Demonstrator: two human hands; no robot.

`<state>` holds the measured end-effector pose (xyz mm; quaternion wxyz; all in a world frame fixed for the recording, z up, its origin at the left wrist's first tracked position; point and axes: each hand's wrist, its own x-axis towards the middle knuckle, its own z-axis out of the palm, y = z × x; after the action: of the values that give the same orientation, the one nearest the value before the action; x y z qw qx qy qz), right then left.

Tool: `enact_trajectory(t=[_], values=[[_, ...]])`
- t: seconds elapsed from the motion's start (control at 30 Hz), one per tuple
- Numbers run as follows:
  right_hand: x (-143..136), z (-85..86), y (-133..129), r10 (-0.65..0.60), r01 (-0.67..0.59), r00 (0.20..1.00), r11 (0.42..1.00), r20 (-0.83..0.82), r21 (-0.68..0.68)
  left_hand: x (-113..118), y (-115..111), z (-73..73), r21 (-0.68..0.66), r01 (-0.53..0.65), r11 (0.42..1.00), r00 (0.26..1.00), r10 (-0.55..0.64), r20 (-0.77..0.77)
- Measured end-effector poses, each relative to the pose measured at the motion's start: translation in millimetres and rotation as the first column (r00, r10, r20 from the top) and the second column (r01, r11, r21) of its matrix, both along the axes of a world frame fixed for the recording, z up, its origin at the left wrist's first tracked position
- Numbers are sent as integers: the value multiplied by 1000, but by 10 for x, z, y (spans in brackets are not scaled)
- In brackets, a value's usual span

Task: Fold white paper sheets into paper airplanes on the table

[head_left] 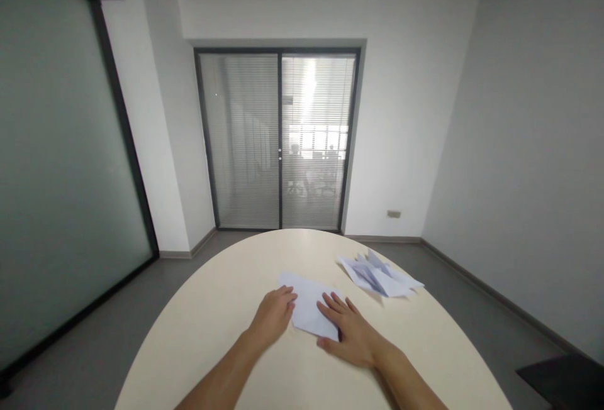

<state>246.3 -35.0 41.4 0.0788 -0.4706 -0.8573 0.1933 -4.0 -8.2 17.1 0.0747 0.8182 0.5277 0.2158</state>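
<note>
A white folded sheet of paper (309, 306) lies on the round cream table (202, 334) in front of me. At its left edge is my left hand (276, 312), with its fingers curled together on the paper; the thumb is mostly hidden. My right hand (352, 331) lies over the paper's right side, fingers spread and thumb out near the lower corner. Beyond it to the right sits a loose pile of folded white papers (380, 277), apart from both hands.
The table's curved edge bounds the surface on the far side and both flanks. A glass door with blinds (278, 139) stands behind it. To the left is a frosted glass panel (61, 165); a dark flat object (566, 380) shows at lower right.
</note>
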Motion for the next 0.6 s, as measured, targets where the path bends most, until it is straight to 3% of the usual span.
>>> enact_trajectory(t=[0.27, 0.43, 0.6], values=[[30, 83, -14, -10, 10, 998, 1000, -57, -11, -6, -42, 6, -82, 52, 995, 996, -57, -71], [74, 75, 5, -34, 37, 984, 999, -175, 11, -19, -19, 4, -26, 174, 984, 984, -173, 53], [78, 33, 46, -67, 74, 972, 997, -226, 24, -20, -49, 37, -52, 216, 975, 966, -205, 160]])
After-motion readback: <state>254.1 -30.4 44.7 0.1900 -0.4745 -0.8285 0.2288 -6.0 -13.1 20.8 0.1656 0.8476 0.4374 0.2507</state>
